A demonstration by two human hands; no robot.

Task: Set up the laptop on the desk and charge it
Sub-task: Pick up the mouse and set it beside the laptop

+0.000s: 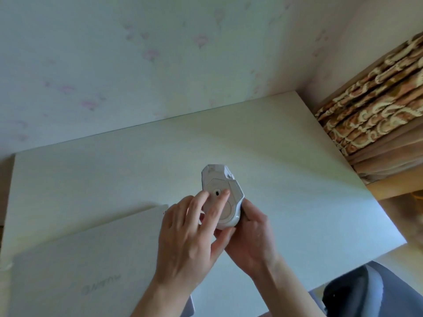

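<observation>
A white computer mouse (225,191) is held upside down above the middle of the pale desk (286,161), its underside facing me. My right hand (254,241) grips it from below and from the right. My left hand (190,234) rests on the underside, two fingertips beside the small sensor window. A closed white laptop (87,266) lies flat on the desk at the lower left, its lid up with a faint logo. No charger or cable is in view.
The desk meets a pale patterned wall (137,65) at the back. A patterned curtain (377,99) hangs past the desk's right edge. A dark chair part (357,291) sits at the lower right, near the front edge.
</observation>
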